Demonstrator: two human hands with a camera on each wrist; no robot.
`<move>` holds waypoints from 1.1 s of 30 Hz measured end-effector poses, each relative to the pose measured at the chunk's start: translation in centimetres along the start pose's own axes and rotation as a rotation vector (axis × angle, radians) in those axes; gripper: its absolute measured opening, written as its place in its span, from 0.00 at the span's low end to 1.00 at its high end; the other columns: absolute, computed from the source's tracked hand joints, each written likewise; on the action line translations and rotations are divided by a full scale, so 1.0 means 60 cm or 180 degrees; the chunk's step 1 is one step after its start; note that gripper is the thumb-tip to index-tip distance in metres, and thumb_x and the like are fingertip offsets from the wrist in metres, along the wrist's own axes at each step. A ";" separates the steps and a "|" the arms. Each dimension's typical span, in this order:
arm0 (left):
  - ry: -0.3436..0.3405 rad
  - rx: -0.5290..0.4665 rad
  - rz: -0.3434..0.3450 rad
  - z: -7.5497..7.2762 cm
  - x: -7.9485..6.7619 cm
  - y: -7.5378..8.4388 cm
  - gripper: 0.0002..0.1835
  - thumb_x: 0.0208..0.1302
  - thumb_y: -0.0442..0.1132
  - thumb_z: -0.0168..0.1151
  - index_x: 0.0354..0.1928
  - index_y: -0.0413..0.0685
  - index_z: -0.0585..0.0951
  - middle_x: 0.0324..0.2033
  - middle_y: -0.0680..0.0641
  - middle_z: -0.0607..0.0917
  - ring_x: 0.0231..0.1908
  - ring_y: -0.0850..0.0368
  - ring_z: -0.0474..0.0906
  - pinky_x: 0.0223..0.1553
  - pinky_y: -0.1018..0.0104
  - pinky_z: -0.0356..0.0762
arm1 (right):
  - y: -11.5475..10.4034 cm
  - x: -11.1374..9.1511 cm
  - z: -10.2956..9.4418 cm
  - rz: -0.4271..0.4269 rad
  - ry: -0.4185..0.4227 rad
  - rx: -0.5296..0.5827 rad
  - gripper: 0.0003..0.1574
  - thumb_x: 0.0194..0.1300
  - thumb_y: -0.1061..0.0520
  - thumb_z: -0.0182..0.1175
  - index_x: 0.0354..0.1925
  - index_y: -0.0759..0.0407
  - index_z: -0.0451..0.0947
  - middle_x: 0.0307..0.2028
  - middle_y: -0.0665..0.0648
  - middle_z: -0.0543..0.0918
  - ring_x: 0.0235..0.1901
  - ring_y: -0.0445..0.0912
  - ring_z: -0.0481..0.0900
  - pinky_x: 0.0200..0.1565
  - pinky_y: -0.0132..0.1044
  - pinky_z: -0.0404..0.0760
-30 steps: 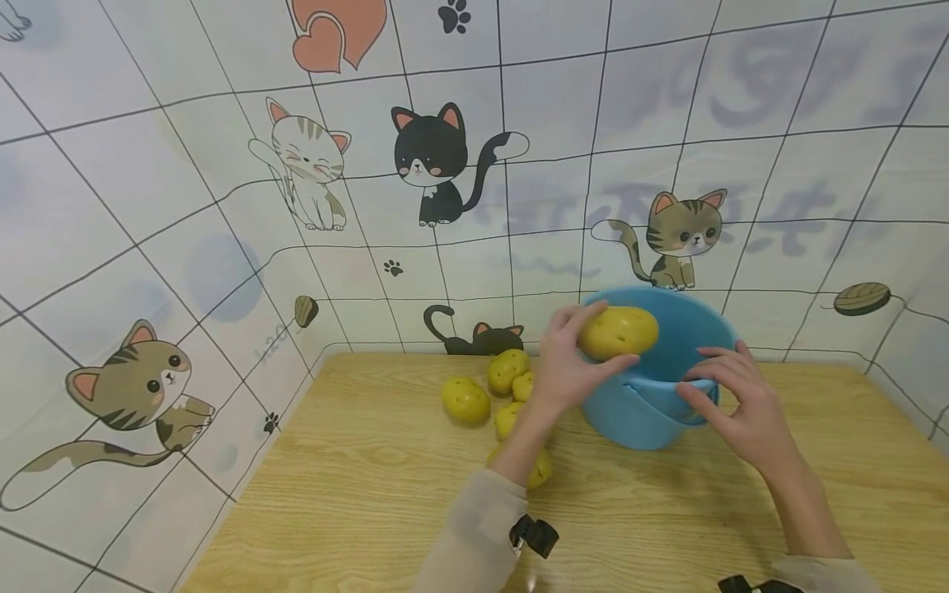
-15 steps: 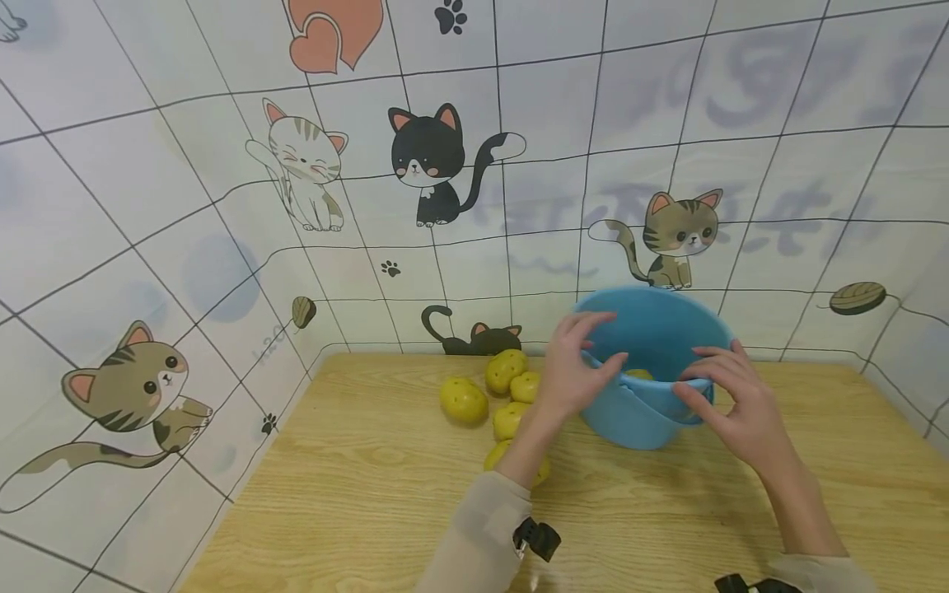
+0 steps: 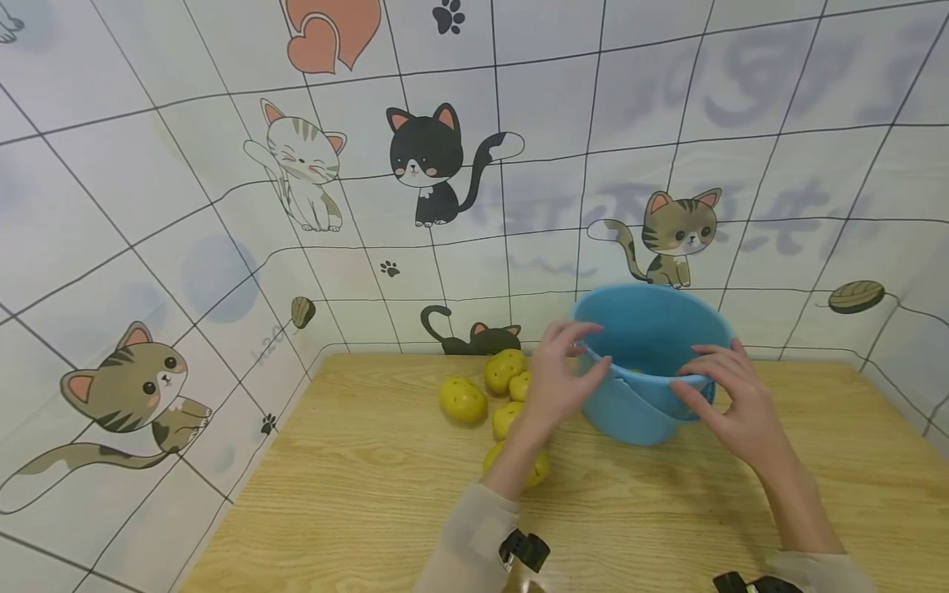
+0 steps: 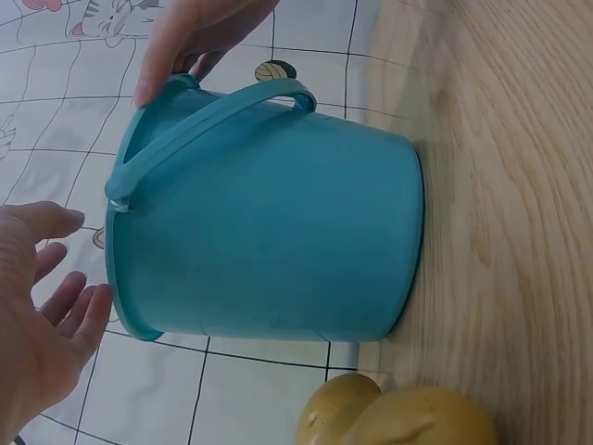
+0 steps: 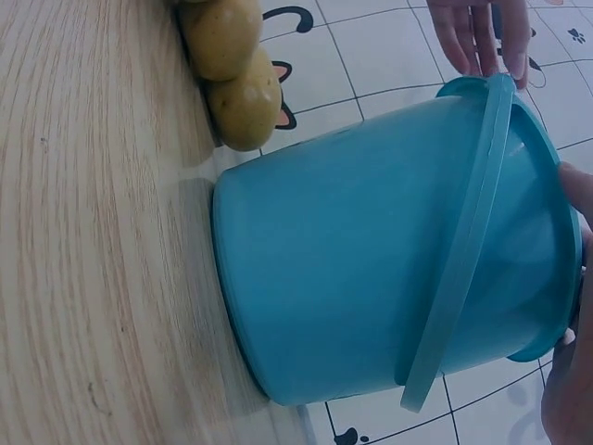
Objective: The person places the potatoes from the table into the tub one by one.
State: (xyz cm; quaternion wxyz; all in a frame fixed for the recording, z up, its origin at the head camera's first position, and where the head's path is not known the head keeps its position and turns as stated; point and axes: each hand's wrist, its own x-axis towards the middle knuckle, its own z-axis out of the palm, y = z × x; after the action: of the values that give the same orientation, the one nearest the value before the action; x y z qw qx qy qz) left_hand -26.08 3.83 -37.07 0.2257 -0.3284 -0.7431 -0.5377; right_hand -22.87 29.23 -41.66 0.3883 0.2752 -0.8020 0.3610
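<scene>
A blue bucket (image 3: 630, 416) stands upright on the table, its handle (image 4: 213, 116) folded down against the near side. My right hand (image 3: 745, 408) grips the bucket's rim on the right, thumb outside and fingers over the edge. Beside the left part of the rim is my left hand (image 3: 556, 379), holding nothing, with thumb and fingers spread apart. In the left wrist view its fingertips (image 4: 97, 301) come right at the rim. Only a sliver of yellow shows inside the bucket; the rest of its contents is hidden by the wall.
Several yellow potatoes (image 3: 463, 401) lie on the wooden table (image 3: 356, 494) to the left of the bucket, some partly behind my left hand and forearm. A wall covering (image 3: 549, 198) with cat drawings rises right behind the bucket and along the left side.
My left hand has lowered a yellow potato into the bucket and let it go, then drawn slightly back to the left. My right hand has stayed on the rim.
</scene>
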 end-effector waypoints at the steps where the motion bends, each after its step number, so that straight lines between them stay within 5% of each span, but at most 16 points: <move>1: 0.0008 -0.0022 -0.0011 -0.002 -0.002 -0.001 0.18 0.60 0.29 0.69 0.54 0.38 0.82 0.51 0.39 0.78 0.49 0.44 0.78 0.49 0.62 0.83 | 0.000 0.001 0.000 0.0015 -0.0005 -0.0010 0.06 0.63 0.56 0.71 0.38 0.55 0.84 0.38 0.54 0.82 0.64 0.36 0.69 0.74 0.58 0.47; 20: -0.0167 -0.0044 -0.0453 -0.043 -0.048 -0.020 0.26 0.64 0.36 0.70 0.63 0.43 0.76 0.56 0.43 0.80 0.54 0.52 0.76 0.51 0.59 0.82 | 0.001 0.001 0.000 0.0030 0.0002 0.0014 0.06 0.62 0.58 0.71 0.38 0.55 0.84 0.38 0.54 0.83 0.64 0.37 0.69 0.74 0.58 0.46; 27: -0.0380 0.0064 -0.0659 -0.058 -0.067 -0.029 0.27 0.65 0.39 0.69 0.64 0.48 0.75 0.58 0.48 0.80 0.57 0.56 0.75 0.52 0.58 0.81 | 0.004 -0.002 0.002 0.0014 0.0039 0.0019 0.06 0.63 0.55 0.71 0.38 0.54 0.84 0.38 0.55 0.83 0.64 0.37 0.69 0.74 0.59 0.46; 33: -0.0560 0.0231 -0.0627 -0.065 -0.084 -0.045 0.27 0.64 0.40 0.69 0.64 0.46 0.75 0.56 0.48 0.80 0.55 0.51 0.75 0.51 0.53 0.82 | 0.005 -0.002 0.002 0.0031 0.0039 0.0029 0.06 0.62 0.57 0.71 0.38 0.54 0.84 0.38 0.55 0.83 0.64 0.37 0.69 0.74 0.60 0.46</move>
State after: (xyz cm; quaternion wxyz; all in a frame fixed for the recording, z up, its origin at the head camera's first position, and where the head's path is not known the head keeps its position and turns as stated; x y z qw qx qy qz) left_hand -24.67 -1.66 -41.05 0.1174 -0.2913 -0.8076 -0.4991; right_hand -23.04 29.34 -41.91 0.3902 0.2709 -0.7993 0.3682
